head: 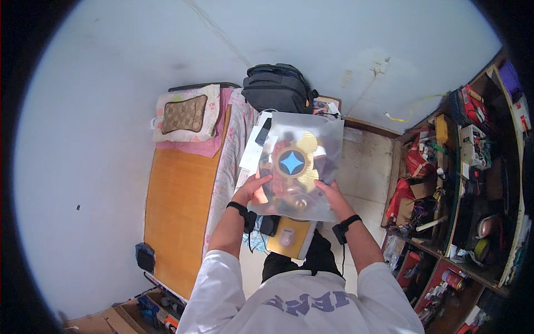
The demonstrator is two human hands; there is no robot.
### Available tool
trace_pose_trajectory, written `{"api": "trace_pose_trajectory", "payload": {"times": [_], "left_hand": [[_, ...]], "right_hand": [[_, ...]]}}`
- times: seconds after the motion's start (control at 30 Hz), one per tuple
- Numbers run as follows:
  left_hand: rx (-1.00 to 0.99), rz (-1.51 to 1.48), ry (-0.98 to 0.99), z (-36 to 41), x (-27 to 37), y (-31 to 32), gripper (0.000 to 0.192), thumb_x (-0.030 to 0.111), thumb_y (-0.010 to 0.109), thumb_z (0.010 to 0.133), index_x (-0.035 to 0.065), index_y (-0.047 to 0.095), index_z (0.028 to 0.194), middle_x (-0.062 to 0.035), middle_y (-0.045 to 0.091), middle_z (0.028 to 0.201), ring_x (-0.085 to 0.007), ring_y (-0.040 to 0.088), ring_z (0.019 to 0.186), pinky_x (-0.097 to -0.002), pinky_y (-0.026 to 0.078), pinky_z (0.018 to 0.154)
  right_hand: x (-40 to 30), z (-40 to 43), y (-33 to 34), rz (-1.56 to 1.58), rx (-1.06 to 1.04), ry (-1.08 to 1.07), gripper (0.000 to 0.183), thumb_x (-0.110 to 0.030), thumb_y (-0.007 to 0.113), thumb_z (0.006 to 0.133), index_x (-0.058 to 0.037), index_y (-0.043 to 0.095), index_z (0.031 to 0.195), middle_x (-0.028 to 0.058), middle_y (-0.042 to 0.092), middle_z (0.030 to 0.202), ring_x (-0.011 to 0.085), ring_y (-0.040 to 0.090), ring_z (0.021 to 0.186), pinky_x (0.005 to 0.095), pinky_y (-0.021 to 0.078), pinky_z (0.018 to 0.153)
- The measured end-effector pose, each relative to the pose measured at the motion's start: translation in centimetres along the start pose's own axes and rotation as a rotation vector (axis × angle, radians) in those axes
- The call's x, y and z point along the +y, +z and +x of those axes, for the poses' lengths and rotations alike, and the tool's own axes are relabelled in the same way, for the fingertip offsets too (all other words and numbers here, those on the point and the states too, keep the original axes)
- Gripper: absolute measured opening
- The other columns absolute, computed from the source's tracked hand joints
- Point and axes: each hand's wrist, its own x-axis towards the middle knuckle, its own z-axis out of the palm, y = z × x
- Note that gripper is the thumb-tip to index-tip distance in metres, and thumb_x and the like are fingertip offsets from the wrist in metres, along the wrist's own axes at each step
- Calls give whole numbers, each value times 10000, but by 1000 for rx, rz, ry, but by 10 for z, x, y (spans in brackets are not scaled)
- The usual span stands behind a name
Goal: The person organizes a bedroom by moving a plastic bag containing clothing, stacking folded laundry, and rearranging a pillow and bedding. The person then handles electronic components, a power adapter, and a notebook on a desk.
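Note:
Between my two hands a translucent frosted plastic bag (327,204) is held in front of my body. Its upper end reaches over the stand with the papers. A round dark emblem with a blue four-pointed star (291,162) shows near its middle. Yellow rounded shapes (308,142) and reddish patches show through or on the plastic; I cannot tell what they are. My left hand (253,187) grips the left edge, thumb on top. On the right edge, my right hand (330,193) holds the plastic the same way. Fingers under the bag are hidden.
White papers (250,150) and a black object (263,132) lie beyond the bag. A dark backpack (277,89) stands by the wall. To the left is a bed with a wooden board (183,188); cluttered shelves (450,250) line the right. A yellow board (288,238) sits below the bag.

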Motion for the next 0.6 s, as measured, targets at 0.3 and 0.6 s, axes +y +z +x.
{"api": "trace_pose_trajectory", "payload": {"times": [0.3, 0.6], "left_hand": [[32, -77, 95, -46, 22, 37, 259, 62, 562, 811, -19, 521, 1053, -99, 609, 933, -197, 610, 804, -334, 509, 723], [-15, -26, 358, -211, 0, 60, 378, 115, 592, 814, 29, 473, 1161, -14, 551, 1063, -107, 506, 955, -269, 403, 853]], "right_hand": [[-4, -7, -14, 224, -107, 67, 379, -107, 675, 727, -11, 522, 1060, 65, 590, 949, 180, 571, 837, 317, 463, 740], [-59, -127, -42, 3, -460, -26, 422, -217, 587, 811, -40, 466, 1175, 53, 560, 1108, 197, 551, 982, 345, 446, 845]]}}
